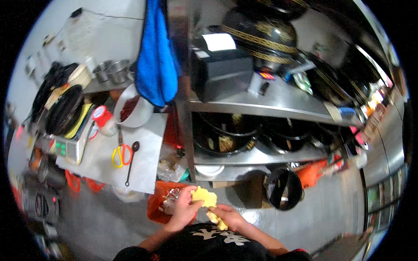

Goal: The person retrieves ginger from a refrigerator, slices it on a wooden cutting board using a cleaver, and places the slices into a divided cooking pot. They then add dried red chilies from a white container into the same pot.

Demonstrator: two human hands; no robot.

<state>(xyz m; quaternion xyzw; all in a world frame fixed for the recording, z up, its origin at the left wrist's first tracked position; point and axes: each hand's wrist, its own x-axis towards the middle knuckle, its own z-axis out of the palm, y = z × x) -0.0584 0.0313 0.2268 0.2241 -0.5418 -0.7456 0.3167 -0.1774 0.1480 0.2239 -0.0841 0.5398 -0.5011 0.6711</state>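
Observation:
My left hand (185, 207) grips a flat yellow piece (204, 197), with the thumb on its face. My right hand (229, 216) pinches the lower end of the yellow stuff, where a lumpy yellow part (217, 220) hangs below the fingers. What the material is, and whether the parts are joined, I cannot tell. Both hands are close together in front of my dark top with a white print. Partly behind my left hand stands an orange-red bin (156, 208), with crumpled clear plastic (169, 199) showing in it.
On the left table (143, 163) lie yellow-and-orange-handled scissors (121, 156) and a long dark spoon (131, 163), near a digital scale (70, 148), a red-lidded jar (104, 120) and a white bowl (140, 111). A steel shelf (254, 159) holds dark pans. A black bucket (284, 189) stands right.

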